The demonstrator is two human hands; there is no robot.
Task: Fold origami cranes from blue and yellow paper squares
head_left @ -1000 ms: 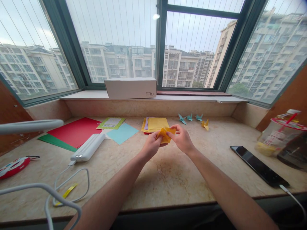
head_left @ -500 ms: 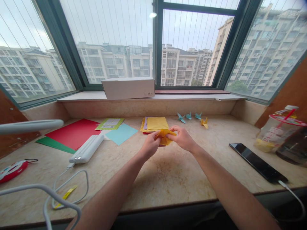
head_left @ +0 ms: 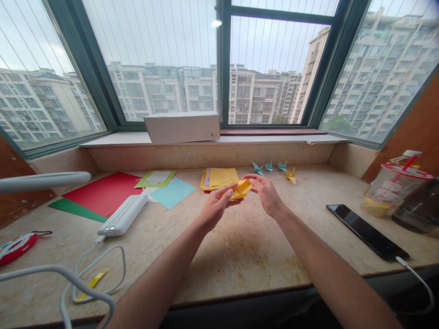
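Between my two hands, above the stone counter, is a partly folded piece of yellow origami paper. My left hand grips its left side, thumb on top and fingers beneath. The fingertips of my right hand pinch its upper right edge. Just behind lies a stack of yellow paper with purple and red sheets showing at its edges. Farther back to the right stand several small folded paper cranes, blue ones and a yellow one.
On the left lie red paper, green paper, a light blue sheet and a white power bank with a looped cable. A phone and a plastic cup sit at right. A white box stands on the sill.
The yellow paper has turned and its folds look more spread. My left fingers have straightened beneath it, and my right hand has shifted slightly up and right. The view has moved a little.
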